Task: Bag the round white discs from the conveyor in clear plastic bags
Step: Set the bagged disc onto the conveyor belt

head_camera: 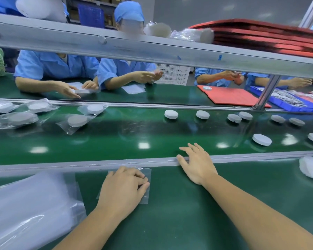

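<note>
Running left to right across the head view, a glossy green conveyor belt (pixel 116 141) is bordered by a grey rail (pixel 79 164), with a green worktop (pixel 179 204) on the near side. People in blue smocks (pixel 58 67) sit opposite, under a metal shelf (pixel 152 49) stacked with red foam sheets (pixel 260 37).

The left hand (pixel 123 186) lies palm-down on a flat clear bag (pixel 146 197) on the worktop, fingers bent together; whether they pinch the film I cannot tell. The right hand (pixel 197 163) is spread flat across the rail, fingertips on the belt, holding nothing.

Bare white discs (pixel 171 114) sit spaced along the belt's far side and right. The nearest disc (pixel 262 139) is well right of the right hand. Bagged discs (pixel 77 120) lie on the belt's left. A stack of clear bags (pixel 25 204) fills the near left corner.
</note>
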Available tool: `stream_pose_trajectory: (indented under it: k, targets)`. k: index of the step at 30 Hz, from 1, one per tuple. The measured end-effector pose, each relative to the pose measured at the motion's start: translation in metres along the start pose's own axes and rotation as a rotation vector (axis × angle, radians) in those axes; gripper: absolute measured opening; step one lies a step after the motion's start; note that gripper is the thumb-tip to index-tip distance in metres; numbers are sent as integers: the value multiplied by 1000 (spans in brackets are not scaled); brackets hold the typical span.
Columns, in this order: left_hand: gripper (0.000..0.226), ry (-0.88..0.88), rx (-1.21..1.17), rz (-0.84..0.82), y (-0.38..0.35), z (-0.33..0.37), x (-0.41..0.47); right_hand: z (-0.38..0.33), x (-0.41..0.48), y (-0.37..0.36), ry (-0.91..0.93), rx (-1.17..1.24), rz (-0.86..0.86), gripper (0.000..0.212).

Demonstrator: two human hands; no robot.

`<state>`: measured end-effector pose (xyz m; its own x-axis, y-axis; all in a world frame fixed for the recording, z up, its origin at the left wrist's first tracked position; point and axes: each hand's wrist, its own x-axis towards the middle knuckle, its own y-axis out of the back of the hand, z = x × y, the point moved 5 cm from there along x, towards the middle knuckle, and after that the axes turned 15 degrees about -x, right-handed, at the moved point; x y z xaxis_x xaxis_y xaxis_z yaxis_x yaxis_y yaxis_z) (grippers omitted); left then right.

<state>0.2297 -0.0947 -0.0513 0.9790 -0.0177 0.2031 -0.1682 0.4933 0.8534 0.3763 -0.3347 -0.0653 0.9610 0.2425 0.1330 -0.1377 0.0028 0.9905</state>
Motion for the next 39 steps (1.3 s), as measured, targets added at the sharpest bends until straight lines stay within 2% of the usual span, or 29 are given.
stream_pose_trajectory:
  k: [5, 9, 13, 16, 22, 39]
  targets:
    - [34, -31, 50, 23, 4, 4, -1, 0, 1, 0, 8, 10, -16, 60]
    - [22, -76, 59, 113, 18, 9, -2, 1, 1, 0, -13, 39, -3, 58]
    - [26, -77, 58, 154, 25, 10, 2, 1, 0, 2, -27, 54, 31, 55]
    - [28, -57, 34, 122, 21, 20, 13, -2, -1, 6, -31, -26, 36, 54]
    - [30, -64, -28, 124, 27, 56, 44, -2, -6, 17, -48, -206, 19, 67]
    - [27, -258, -128, 116, -13, 168, 72, 101, -72, 60, -251, -153, 1, 65]
